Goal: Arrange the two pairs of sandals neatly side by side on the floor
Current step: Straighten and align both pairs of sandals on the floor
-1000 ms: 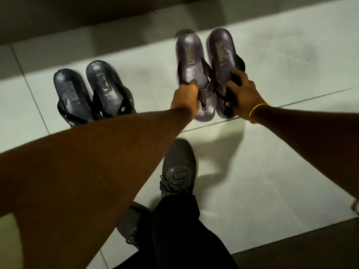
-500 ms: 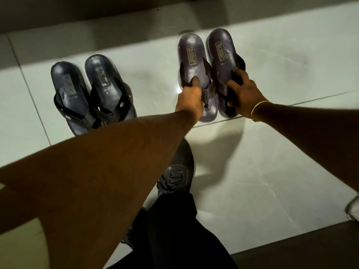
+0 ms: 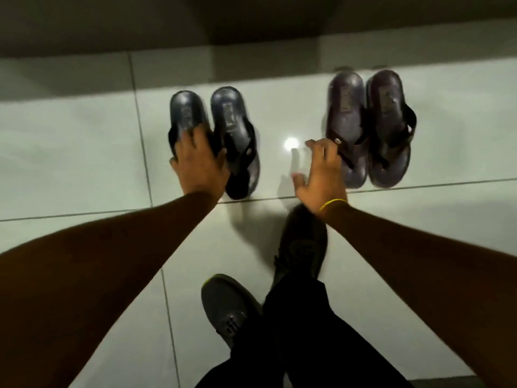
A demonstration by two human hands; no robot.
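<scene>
Two pairs of sandals lie on the pale tiled floor, toes toward me. The dark blue pair is at the centre left, its left sandal [image 3: 186, 110] touching its right sandal [image 3: 232, 119]. My left hand [image 3: 201, 161] lies over the strap end of the left blue sandal, fingers curled on it and thumb between the two. The brown pair stands to the right, left sandal [image 3: 347, 107] against right sandal [image 3: 387, 107]. My right hand [image 3: 321, 175] hovers beside the left brown sandal with fingers spread, holding nothing, its fingertips close to that strap.
My own dark shoes [image 3: 302, 247] [image 3: 226, 306] and black trousers stand on the tiles just behind the sandals. A dark wall base [image 3: 251, 23] runs along the far side. A tile seam [image 3: 419, 182] passes under the sandals' near ends.
Both hands have let go of the brown pair, which now rests on the floor. My left hand has moved left onto the dark blue pair; my right hand has opened and drawn left.
</scene>
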